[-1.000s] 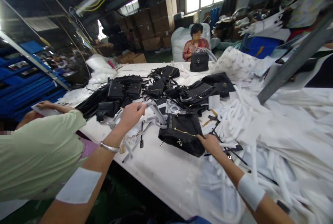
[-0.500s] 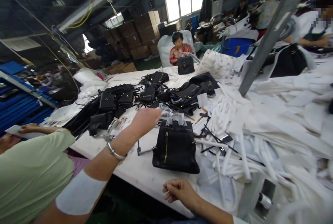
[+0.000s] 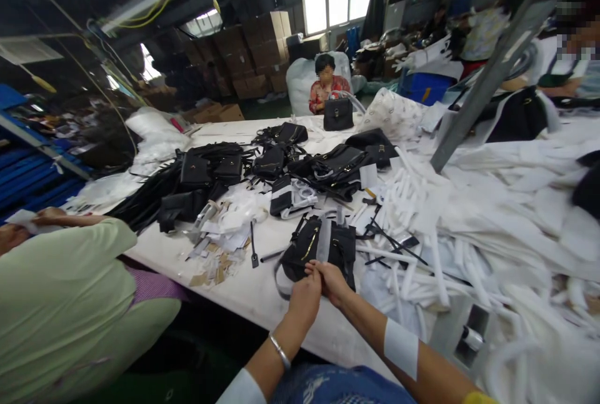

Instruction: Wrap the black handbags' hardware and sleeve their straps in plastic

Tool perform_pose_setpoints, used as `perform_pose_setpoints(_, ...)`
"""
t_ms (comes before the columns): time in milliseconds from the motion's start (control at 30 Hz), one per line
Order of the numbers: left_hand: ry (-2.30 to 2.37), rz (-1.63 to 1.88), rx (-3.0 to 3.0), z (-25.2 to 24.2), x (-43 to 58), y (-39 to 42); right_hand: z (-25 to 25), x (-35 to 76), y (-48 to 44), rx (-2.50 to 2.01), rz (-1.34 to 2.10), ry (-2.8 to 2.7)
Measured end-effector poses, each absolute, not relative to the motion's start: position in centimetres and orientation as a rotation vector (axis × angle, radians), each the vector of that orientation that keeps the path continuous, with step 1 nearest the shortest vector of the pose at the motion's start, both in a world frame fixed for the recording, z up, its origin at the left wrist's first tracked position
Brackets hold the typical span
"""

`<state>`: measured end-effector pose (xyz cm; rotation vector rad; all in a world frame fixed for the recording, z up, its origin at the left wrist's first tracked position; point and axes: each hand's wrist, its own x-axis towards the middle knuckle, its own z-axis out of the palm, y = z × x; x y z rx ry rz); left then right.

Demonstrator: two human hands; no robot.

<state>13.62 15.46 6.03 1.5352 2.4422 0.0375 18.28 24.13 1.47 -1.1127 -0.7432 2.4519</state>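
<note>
A black bag (image 3: 344, 247) with a gold zipper lies on the white table in front of me. A translucent strip (image 3: 323, 238) runs across it toward my fingers. At the bag's near edge, my left hand (image 3: 307, 294) and my right hand (image 3: 332, 280) meet with their fingers pressed together. The left wrist wears a silver bracelet. What the left fingers pinch is hidden; the right fingertips close near the strip's lower end, too small to make out. A grey loop of strap (image 3: 281, 282) hangs at the bag's left side.
Black bags (image 3: 272, 163) and straps are heaped farther back. White tubes and sheets (image 3: 506, 216) cover the right side, beside a slanted metal post (image 3: 487, 72). Paper scraps (image 3: 218, 266) lie left. A person in green (image 3: 65, 304) works at the left; another in red (image 3: 323, 91) sits across.
My left hand has come back from behind the bag to its near edge, and my right hand has moved up to meet it. The bag now lies flatter, with the strip across it.
</note>
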Motion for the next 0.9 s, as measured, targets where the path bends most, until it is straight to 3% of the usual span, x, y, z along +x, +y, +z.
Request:
perform_pose_setpoints(133, 2.046, 0.971, 1.106, 3.6, 12.5, 13.6, 0.3, 19.2, 24.9, -0.856, 2.554, -0.602)
perform_pose_setpoints(200, 1.783, 1.208, 0.842, 2.7, 11.5, 12.7, 0.3, 19.6, 25.0, -0.773, 2.618, -0.531)
perform_pose_setpoints(633, 1.257, 1.125, 0.678, 5.5, 8.7, 9.0, 4.9, 19.6, 24.7, -0.773, 2.525, -0.383)
perform_pose_setpoints(900, 1.536, 1.458, 0.744, 5.4, 7.3, 13.5, 5.5, 19.6, 19.3, -0.788, 2.436, -1.075)
